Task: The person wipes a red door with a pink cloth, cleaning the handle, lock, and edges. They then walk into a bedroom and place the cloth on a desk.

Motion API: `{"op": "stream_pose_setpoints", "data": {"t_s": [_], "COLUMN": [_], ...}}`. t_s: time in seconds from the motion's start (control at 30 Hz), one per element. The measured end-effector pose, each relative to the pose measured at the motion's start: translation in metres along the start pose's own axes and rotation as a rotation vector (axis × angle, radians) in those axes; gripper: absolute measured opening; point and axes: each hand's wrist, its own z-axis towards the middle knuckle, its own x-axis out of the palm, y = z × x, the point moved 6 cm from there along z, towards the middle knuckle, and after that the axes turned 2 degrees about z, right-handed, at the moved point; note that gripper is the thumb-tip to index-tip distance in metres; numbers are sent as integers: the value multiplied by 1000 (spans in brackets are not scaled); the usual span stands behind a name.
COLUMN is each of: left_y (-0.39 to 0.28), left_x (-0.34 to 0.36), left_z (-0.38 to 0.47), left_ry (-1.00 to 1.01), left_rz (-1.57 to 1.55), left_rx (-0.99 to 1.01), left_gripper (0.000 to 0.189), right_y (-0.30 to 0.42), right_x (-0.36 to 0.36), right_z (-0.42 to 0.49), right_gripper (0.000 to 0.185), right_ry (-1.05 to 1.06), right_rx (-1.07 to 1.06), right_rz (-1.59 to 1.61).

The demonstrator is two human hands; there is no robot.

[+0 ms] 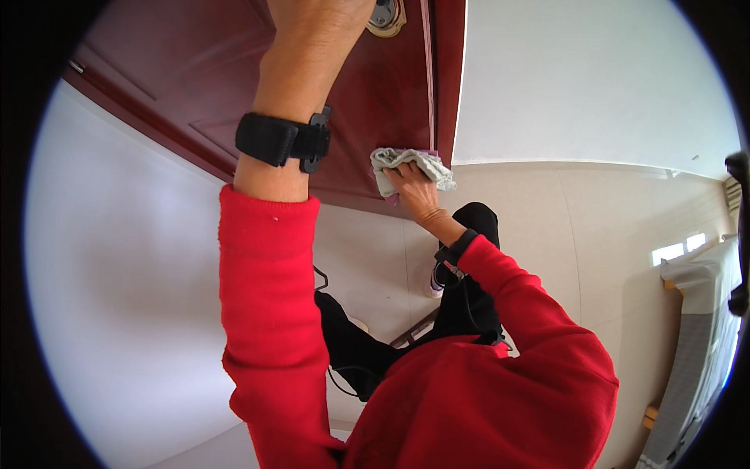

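Note:
My right hand holds a folded, pale grey-green cloth with a purplish layer showing at its edges. The cloth lies against the lower part of a dark red panelled door, close to its upright edge. My left hand reaches up across the door, and the picture's top edge cuts off its fingers. Right beside it is a metal door lock plate with a gold-coloured rim, partly hidden by the hand. Whether the left hand grips anything is out of sight.
White walls flank the red door frame. Beige tiles cover the floor. At the far right stands a piece of furniture under a grey and white cloth cover. A dark-framed object lies on the floor behind my legs.

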Motion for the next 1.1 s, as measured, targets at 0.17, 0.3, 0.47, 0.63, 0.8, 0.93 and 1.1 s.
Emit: {"op": "stream_pose_setpoints", "data": {"t_s": [0.17, 0.3, 0.47, 0.63, 0.8, 0.93, 1.1], "left_y": [-3, -1, 2, 0, -1, 2, 5], "left_x": [3, 0, -5, -7, -9, -7, -3], "left_z": [3, 4, 5, 10, 6, 3, 0], "left_ry": [-6, -1, 4, -15, 3, 24, 36], "left_rz": [1, 11, 42, 5, 23, -5, 4], "left_rx": [-21, -25, -25, -23, -33, -47, -63], "left_gripper": [10, 11, 13, 13, 13, 13, 11], "right_y": [-48, -109, -151, -87, -11, 20, 35], "right_x": [83, 137, 167, 95, 87, -1, -108], "right_z": [-76, -135, -161, -72, -6, 89, 151], "right_gripper": [33, 30, 30, 25, 15, 12, 14], "right_ry": [302, 475, 501, 153, 76, 49, -135], "right_rx": [170, 722, 1422, 420, 1455, 991, 614], "right_rz": [-9, 138, 887, 952, 1884, 1980, 2110]}}
